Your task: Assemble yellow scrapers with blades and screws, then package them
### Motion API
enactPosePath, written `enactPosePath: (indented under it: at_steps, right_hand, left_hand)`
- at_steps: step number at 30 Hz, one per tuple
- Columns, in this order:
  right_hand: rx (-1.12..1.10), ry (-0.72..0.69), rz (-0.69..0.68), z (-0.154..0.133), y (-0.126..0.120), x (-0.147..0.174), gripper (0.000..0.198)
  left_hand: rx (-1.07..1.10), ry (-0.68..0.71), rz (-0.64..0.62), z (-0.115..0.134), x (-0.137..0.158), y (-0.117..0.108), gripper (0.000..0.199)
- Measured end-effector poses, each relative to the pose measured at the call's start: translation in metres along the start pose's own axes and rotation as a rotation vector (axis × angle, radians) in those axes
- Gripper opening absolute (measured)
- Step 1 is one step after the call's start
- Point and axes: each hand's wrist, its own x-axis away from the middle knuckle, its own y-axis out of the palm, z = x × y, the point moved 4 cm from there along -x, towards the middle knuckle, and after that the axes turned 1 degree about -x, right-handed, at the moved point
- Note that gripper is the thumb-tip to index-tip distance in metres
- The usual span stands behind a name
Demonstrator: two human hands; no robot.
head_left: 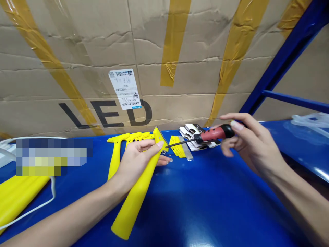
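Note:
My left hand is closed around the neck of a yellow plastic scraper, its broad handle slanting down toward me. Between finger and thumb, my right hand holds a screwdriver with a red and black handle. The screwdriver's tip is at the scraper's head, near a hole there; whether it sits in a screw I cannot tell. Just beyond the left hand lie several similar yellow scrapers in a row. Small metal bits lie below the scraper head, too small to name surely.
On the blue table are yellow plastic pieces, flat grey metal strips and black-and-white cards. A large cardboard box rises behind. More yellow handles and a white cord lie left. A blue metal frame stands right.

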Motion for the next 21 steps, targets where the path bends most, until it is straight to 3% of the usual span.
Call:
enactPosePath:
  at_steps: [2, 5, 7, 10, 15, 19, 21]
  right_hand:
    - [0.039, -0.007, 0.012, 0.0017, -0.0012, -0.0004, 0.021]
    - [-0.014, -0.030, -0.041, 0.0014, 0.0008, -0.0005, 0.033]
    - [0.070, -0.020, -0.028, 0.0009, 0.0015, -0.0004, 0.024]
    - [0.173, -0.030, 0.099, -0.0020, -0.0014, -0.0003, 0.019]
    - [-0.090, -0.030, 0.278, -0.0046, -0.0074, -0.0012, 0.012]
    - [-0.173, -0.009, 0.257, -0.0054, -0.0033, -0.0008, 0.013]
    - [-0.156, -0.012, 0.246, -0.0058, 0.0006, 0.0008, 0.014]
  left_hand:
    - [0.003, -0.009, 0.006, -0.0015, -0.0018, -0.0013, 0.017]
    - [0.010, -0.025, 0.028, -0.0017, -0.0033, -0.0020, 0.016]
    - [0.007, -0.037, 0.038, -0.0010, -0.0028, -0.0013, 0.018]
    - [-0.008, -0.024, 0.020, 0.0007, -0.0003, 0.0007, 0.020]
    - [-0.043, -0.004, -0.003, 0.0005, 0.0032, 0.0030, 0.018]
    - [0.002, 0.022, 0.048, 0.0001, 0.0030, 0.0032, 0.048]
    - [0.001, 0.022, 0.037, -0.0005, 0.0032, 0.0043, 0.054]
